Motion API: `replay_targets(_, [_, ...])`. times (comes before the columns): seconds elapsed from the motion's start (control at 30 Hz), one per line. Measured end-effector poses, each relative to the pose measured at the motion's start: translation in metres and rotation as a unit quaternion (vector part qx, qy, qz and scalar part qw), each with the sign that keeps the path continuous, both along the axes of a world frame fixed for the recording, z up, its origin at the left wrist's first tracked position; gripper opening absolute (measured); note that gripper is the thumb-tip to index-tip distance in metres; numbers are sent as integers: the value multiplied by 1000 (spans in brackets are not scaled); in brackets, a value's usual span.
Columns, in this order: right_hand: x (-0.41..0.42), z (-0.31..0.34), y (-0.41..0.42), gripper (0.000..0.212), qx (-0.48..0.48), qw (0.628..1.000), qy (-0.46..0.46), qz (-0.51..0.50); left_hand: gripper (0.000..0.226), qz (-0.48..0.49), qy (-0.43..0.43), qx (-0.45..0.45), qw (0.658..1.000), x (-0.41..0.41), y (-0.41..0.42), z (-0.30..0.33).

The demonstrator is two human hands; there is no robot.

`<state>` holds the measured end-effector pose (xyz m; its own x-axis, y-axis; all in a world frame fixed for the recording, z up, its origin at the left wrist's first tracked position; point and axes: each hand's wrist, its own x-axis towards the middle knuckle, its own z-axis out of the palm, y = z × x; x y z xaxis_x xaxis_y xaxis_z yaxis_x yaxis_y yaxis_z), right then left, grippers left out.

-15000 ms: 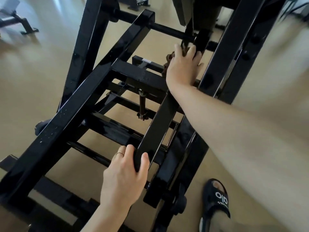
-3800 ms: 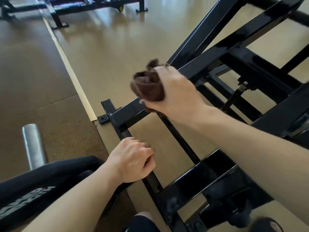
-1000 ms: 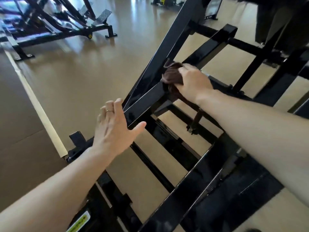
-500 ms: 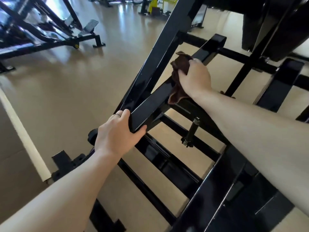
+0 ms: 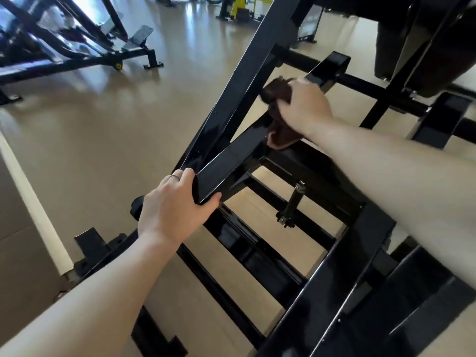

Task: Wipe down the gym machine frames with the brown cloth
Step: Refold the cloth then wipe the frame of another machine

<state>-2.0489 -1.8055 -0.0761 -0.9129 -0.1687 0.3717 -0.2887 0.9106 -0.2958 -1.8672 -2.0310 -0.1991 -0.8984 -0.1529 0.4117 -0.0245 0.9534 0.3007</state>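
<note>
Two hands are on the black machine frame (image 5: 226,161). The left hand (image 5: 172,210) grips the near end of a sloping bar, fingers curled over its far edge, thumb under the near edge, a ring (image 5: 175,177) on one finger. Farther up the same bar, the right hand (image 5: 304,106) clutches the bunched brown cloth (image 5: 277,117), pressing it against the frame where the bar meets a steeper beam.

frame (image 5: 231,161): glossy black | cloth (image 5: 277,92): brown (dark) | floor (image 5: 103,130): tan
</note>
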Motion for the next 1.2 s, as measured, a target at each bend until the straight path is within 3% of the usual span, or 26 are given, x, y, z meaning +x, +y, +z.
replay_targets(0.3, [-77,25,34,46,-71,983,24,-165,46,10,16,-12,1000,-3,0,-4])
replay_targets(0.37, [-61,15,23,44,-68,987,30,-145,46,6,18,-16,1000,-3,0,-3])
replay_targets(0.53, [3,-13,-7,34,-15,1000,9,17,47,1,19,-15,1000,-1,0,-1])
replay_targets(0.67, [2,-10,-4,32,-8,999,-11,51,48,7,19,-14,1000,1,0,-3])
replay_targets(1.0, [-101,40,47,44,-59,984,10,-165,46,6,33,-34,999,-4,-3,-10])
replay_targets(1.2, [-73,27,28,37,-80,984,10,-157,47,2,38,-35,999,-6,-3,-8])
